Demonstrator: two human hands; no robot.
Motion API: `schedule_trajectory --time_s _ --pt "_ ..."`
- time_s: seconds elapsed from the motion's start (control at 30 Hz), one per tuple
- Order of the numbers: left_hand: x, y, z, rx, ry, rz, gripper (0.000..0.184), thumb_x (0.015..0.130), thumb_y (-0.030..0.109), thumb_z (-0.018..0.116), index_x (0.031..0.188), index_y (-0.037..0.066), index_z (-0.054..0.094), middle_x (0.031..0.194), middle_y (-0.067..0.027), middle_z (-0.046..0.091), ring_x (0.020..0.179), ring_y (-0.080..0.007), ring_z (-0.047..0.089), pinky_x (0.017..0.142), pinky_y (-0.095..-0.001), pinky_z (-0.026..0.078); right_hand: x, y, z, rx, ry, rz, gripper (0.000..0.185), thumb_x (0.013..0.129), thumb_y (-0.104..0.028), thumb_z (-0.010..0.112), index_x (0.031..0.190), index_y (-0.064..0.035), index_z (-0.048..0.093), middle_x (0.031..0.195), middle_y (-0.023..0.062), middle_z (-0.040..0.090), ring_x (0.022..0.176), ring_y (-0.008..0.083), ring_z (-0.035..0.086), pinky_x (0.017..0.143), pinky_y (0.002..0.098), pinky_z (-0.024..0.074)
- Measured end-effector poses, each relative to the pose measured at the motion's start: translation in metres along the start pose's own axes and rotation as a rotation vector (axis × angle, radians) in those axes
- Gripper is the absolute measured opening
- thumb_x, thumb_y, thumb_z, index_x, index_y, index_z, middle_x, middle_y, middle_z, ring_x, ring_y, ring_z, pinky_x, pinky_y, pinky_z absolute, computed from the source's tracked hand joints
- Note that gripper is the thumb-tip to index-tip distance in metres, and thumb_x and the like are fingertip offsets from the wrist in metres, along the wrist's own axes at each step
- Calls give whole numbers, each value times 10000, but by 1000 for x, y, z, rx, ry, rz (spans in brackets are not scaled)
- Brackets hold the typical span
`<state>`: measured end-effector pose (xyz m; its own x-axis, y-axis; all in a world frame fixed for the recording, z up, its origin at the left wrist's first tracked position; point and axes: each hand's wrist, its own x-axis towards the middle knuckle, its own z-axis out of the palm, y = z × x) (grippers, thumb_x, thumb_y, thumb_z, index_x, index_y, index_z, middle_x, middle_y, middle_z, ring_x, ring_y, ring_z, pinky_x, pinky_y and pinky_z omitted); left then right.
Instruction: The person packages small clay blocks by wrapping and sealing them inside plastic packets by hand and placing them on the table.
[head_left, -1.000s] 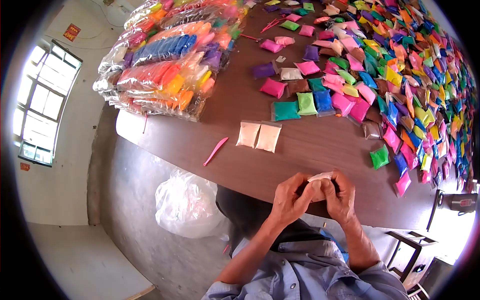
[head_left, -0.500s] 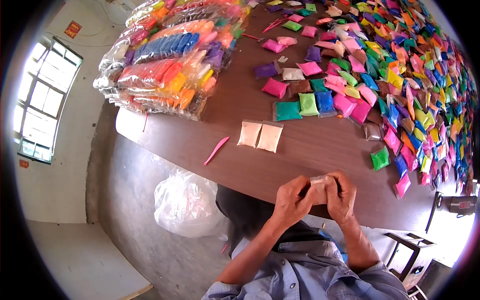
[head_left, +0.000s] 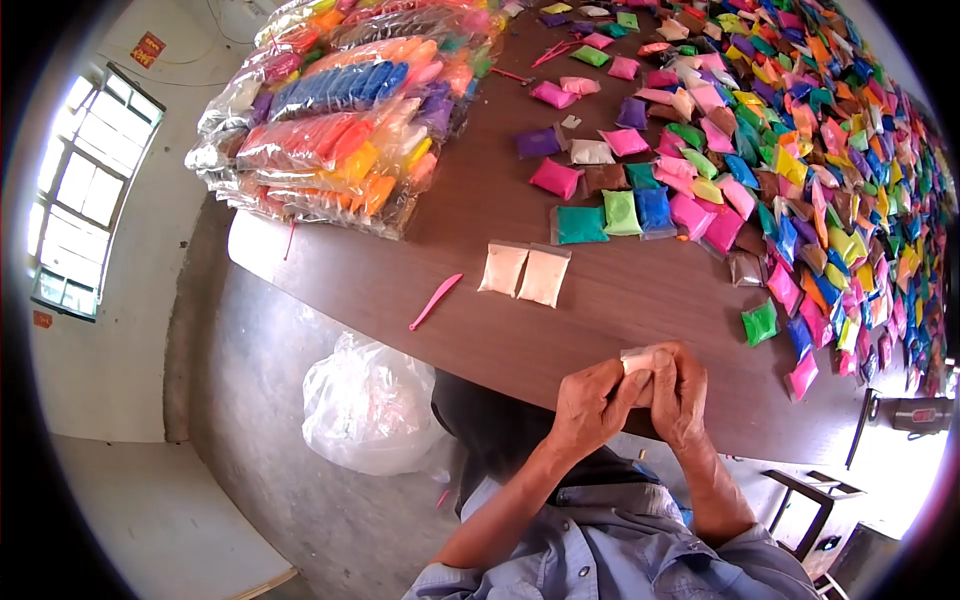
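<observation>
Close to the table's front edge, my left hand (head_left: 590, 402) and my right hand (head_left: 678, 392) are both closed on one small clear packet with pale peach filling (head_left: 638, 360). My thumbs and fingers press on it from either side and cover most of it. Ahead and to the left, two similar peach packets (head_left: 522, 274) lie flat side by side on the brown table (head_left: 640, 285). A pink plastic modelling knife (head_left: 436, 301) rests to the left of them.
Clear bags of coloured packs (head_left: 330, 130) are piled at the back left. Many small coloured packets (head_left: 800, 170) cover the right side, with a green packet (head_left: 760, 320) near my right hand. A translucent plastic bag (head_left: 370, 405) sits on the floor. A metal-framed stool (head_left: 815, 500) stands at right.
Both hands stay on the peach packet, with only a small shift of the fingers. The packets on the table have not moved; the view has shifted slightly.
</observation>
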<state>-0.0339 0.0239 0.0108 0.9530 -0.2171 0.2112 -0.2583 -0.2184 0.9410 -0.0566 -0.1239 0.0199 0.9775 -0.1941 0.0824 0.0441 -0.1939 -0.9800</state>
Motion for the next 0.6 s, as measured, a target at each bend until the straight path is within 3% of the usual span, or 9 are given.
schedule_trajectory --time_s 0.1,0.17,0.3,0.4,0.6 --pt "3 12 -7 12 -89 -63 298 987 229 683 799 8 614 703 -171 595 607 -357 600 545 -419 467 -3 11 2 -16 79 -45 279 1088 -229 547 1002 7 669 848 49 693 751 92 580 676 284 505" --pt "4 15 -8 53 -135 55 277 963 219 704 800 5 637 692 -152 585 601 -324 584 548 -399 454 -2 12 1 1 134 -61 292 1089 -248 551 995 4 665 845 40 688 748 89 574 670 283 502" --pt "2 8 3 49 -41 151 284 962 187 701 759 14 602 669 -153 559 576 -341 530 523 -413 418 0 11 1 -42 168 -54 305 1093 -263 542 998 7 649 846 40 678 756 85 563 668 276 495" --pt "1 8 -4 88 -87 20 307 991 221 667 777 13 596 692 -175 584 630 -376 588 555 -452 456 0 11 3 -40 147 -43 307 1098 -267 532 1023 11 639 845 48 666 760 76 551 669 263 490" --pt "1 7 -5 23 -102 -18 326 985 252 685 783 13 591 674 -181 563 608 -369 578 547 -439 451 1 4 0 -26 46 -6 301 1100 -256 521 1044 14 643 899 62 682 786 91 575 690 270 502"
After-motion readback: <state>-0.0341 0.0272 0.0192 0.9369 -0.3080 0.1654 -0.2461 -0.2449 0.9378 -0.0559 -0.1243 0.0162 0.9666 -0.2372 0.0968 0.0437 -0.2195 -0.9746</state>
